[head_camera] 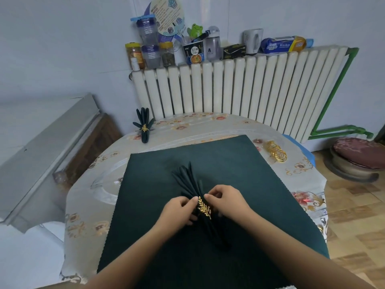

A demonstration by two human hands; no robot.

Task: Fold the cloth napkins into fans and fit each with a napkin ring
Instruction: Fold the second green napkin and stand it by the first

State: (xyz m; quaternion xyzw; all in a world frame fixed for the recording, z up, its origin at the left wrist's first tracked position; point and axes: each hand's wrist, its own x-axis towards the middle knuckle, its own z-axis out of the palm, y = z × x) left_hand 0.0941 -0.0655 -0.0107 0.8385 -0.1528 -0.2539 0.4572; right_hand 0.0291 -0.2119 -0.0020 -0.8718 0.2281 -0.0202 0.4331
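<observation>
Head view, step in hand: fitting the ring on the second fan; the pleated napkin (194, 197) lies at the centre of the frame on a flat dark green cloth (260, 184), with the gold leaf ring (204, 207) around its waist.
Head view, left hand (179, 210): fingertips pinch the pleats just left of the ring.
Head view, right hand (226, 200): fingers curled, pinching the fold at the ring's upper right edge.
Head view, pleats: they spread toward the upper left above the ring; the tail runs to the lower right.
Head view, finished fan (144, 124): stands ringed at the upper left of the table (302, 172).
Head view, spare rings (276, 153): gold pile at the right of the cloth.
Next move, as judged: seat the ring squarely, then tease the pleats apart evenly; pulling too hard would probably slip the ring.
</observation>
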